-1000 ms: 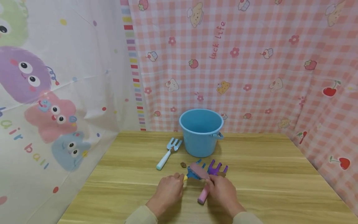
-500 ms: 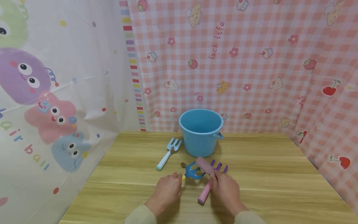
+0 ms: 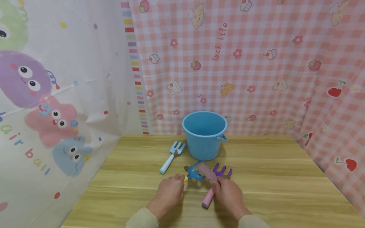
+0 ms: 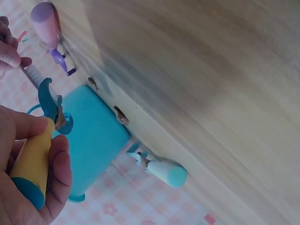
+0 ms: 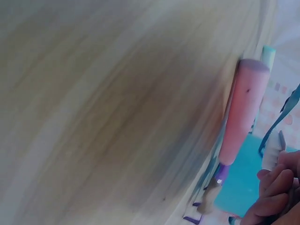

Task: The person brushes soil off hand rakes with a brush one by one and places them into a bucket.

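Note:
My left hand (image 3: 171,191) grips the yellow handle (image 4: 33,157) of a small blue hand rake (image 3: 195,175), whose tines point away to the right. Brown dirt (image 4: 60,119) clings to the rake head in the left wrist view. In my right hand (image 3: 230,193) is a flat pinkish brush (image 3: 207,172), its head laid over the rake's tines; its handle is hidden by the fingers. Beneath the right hand lies a purple rake (image 3: 220,171) with a pink handle (image 5: 246,110), brown dirt around its head.
A blue bucket (image 3: 203,145) stands at the back, its handle hanging to the right. Left of it lies a light blue fork (image 3: 169,163). Small brown clumps (image 4: 121,115) rest on the wooden table (image 3: 273,183). Patterned cloths (image 3: 256,72) hang behind and at the sides.
The blue rake has turned in my left hand and moved slightly left. The brush moved up to the right, then back down over the tines.

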Demonstrator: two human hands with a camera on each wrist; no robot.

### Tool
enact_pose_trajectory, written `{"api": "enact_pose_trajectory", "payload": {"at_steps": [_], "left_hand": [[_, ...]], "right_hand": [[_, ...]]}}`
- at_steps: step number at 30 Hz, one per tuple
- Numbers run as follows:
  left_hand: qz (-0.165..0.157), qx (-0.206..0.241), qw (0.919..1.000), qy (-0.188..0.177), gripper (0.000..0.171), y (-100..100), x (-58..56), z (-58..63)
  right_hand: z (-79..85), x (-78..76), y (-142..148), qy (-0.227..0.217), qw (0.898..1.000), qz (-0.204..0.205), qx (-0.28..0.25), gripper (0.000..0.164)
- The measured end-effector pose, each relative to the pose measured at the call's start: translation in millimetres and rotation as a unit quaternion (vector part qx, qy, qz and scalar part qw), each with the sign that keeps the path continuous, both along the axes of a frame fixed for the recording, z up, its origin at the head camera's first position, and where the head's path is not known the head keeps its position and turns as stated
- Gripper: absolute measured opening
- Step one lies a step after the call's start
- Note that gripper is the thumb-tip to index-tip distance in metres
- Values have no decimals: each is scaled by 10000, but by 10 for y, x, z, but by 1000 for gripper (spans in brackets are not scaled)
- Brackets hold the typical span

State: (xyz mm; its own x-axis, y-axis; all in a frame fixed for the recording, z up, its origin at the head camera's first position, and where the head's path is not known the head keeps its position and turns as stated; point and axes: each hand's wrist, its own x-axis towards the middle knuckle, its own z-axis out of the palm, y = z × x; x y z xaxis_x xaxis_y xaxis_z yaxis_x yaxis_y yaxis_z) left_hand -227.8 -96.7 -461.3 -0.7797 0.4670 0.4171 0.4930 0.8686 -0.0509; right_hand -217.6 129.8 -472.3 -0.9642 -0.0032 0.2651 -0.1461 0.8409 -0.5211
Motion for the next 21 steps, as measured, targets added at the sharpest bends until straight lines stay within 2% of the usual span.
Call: {"api": "enact_pose_trajectory", "payload": {"at_steps": [3, 9, 15, 21], "left_hand": [[-6, 27, 10000, -4, 20, -6, 2, 10], [-38, 75, 10000, -2, 20, -26, -5, 1], [209, 226, 9993, -228, 18, -72, -28, -21], [415, 404, 9981, -204, 14, -107, -61, -9]], "right_hand": [[-9, -12, 25, 74, 9999, -91, 31, 8], [20, -19, 55, 176, 9995, -233, 140, 9], [62, -36, 104, 242, 9986, -412, 216, 14], [106, -22, 78, 536, 9982, -266, 21, 13]]}}
